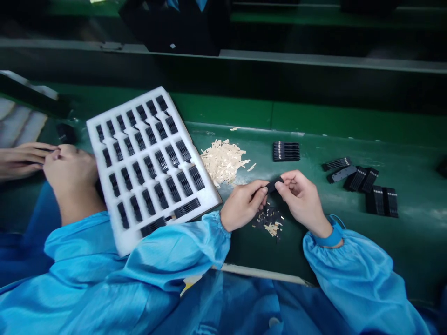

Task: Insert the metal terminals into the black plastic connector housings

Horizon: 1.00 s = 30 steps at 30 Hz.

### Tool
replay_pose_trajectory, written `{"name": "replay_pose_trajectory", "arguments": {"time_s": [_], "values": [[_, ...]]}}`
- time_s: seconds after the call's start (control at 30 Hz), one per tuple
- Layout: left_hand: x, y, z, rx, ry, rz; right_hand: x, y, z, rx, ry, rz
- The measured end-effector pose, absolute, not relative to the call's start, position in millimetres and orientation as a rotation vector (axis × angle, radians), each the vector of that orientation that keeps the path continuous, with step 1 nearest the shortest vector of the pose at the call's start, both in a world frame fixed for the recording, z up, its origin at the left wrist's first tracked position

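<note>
My left hand [241, 204] and my right hand [301, 199] meet in front of me, both closed on one small black block-like part [273, 185]. My left fingers pinch its left end, while my right thumb and forefinger press on its right end; fingertips hide some of it. Just below them lies a small heap of black and cream scraps [270, 221]. Left of my hands, a larger pile of cream strips [225, 160] rests on the green table. A stack of black slotted parts [286, 151] stands beyond my hands.
A white foam tray [120, 242] filled with black parts lies tilted at left, beside my left sleeve. Loose black parts [373, 184] are grouped at right on the green table [412, 232]. Another person's hands [70, 170] are at the far left, near white foam sheets [21, 121].
</note>
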<state>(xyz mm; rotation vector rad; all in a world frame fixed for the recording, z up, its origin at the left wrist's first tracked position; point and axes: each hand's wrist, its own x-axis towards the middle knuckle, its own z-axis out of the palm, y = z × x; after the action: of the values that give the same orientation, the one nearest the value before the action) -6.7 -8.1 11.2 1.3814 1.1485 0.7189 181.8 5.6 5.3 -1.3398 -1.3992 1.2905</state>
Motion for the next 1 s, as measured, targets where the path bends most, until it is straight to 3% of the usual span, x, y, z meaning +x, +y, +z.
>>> {"name": "replay_pose_trajectory", "arguments": {"time_s": [0.1, 0.17, 0.3, 0.37, 0.5, 0.57, 0.8, 1.0], "values": [[-6.7, -5.9, 7.8, 1.311, 1.088, 0.69, 194.2, 15.0, 10.7, -1.284, -1.343, 1.649], [-6.2, -4.4, 5.6, 1.224, 1.031, 0.695, 201.4, 21.2, 12.7, -1.234, -1.173, 1.668], [-4.5, -2.1, 1.9, 1.127, 0.994, 0.746, 202.1, 26.4, 6.7, -1.206, -1.023, 1.366], [-3.8, -1.6, 0.4, 1.139, 0.992, 0.752, 198.5, 26.8, -0.8, -1.354, -1.217, 1.201], [-3.1, -1.1, -1.5, 1.17, 0.998, 0.743, 198.7, 37.5, -13.0, -1.506, -1.729, 0.445], [-2.8, -1.1, -2.3, 1.172, 0.999, 0.75, 202.7, 47.7, -15.4, -1.478, -1.909, 0.253], [-2.1, 0.7, -5.0, 1.159, 0.996, 0.796, 208.3, 59.6, -14.2, -1.333, -2.016, 0.227], [-3.8, 2.0, -5.0, 1.173, 1.143, 0.98, 199.1, 37.2, -0.8, -1.242, -1.956, 0.425]]}}
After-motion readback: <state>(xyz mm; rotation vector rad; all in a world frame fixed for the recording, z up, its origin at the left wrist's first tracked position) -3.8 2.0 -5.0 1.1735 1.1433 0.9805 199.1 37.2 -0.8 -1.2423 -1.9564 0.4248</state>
